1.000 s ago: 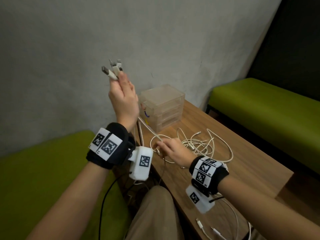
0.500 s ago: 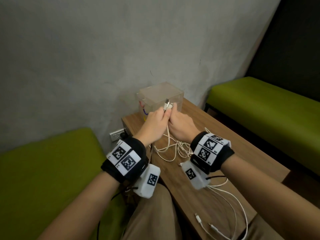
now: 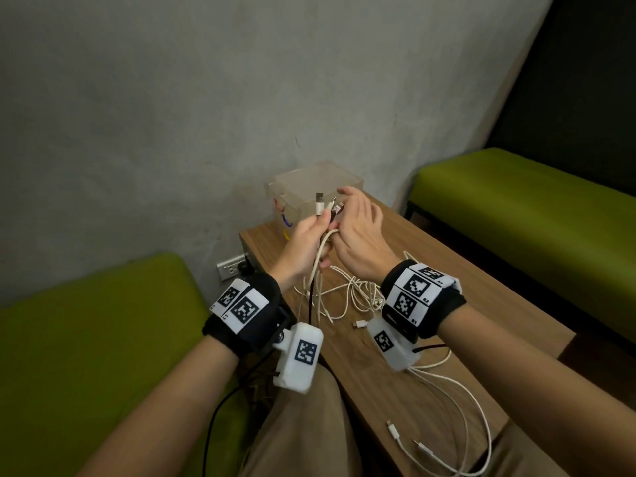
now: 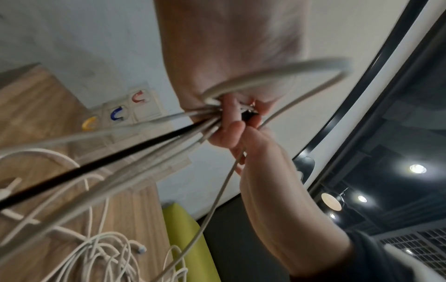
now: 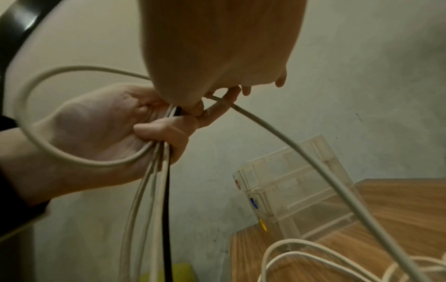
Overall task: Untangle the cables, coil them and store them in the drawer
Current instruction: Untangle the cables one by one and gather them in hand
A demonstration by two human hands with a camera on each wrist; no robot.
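My left hand (image 3: 304, 241) grips a bundle of cables (image 3: 318, 266), several white and one black (image 4: 96, 164), just below their plugs (image 3: 320, 203), which stick up above the fist. My right hand (image 3: 358, 228) meets it from the right and pinches one white cable (image 5: 265, 126) near its plug end. The strands hang down to a loose white tangle (image 3: 351, 294) on the wooden table (image 3: 464, 287). Behind the hands stands the clear drawer unit (image 3: 316, 180), its red, blue and yellow handles (image 4: 115, 114) on the left side; the drawers look closed.
Another white cable (image 3: 447, 425) with two loose plugs lies at the table's near end. Green benches (image 3: 516, 201) flank the table left and right. A wall socket (image 3: 232, 268) sits low on the grey wall. My knee is under the table's left edge.
My left hand came down from head height with the plugs. My right hand left the tangle on the table and joined it at the plug ends in front of the drawer unit.
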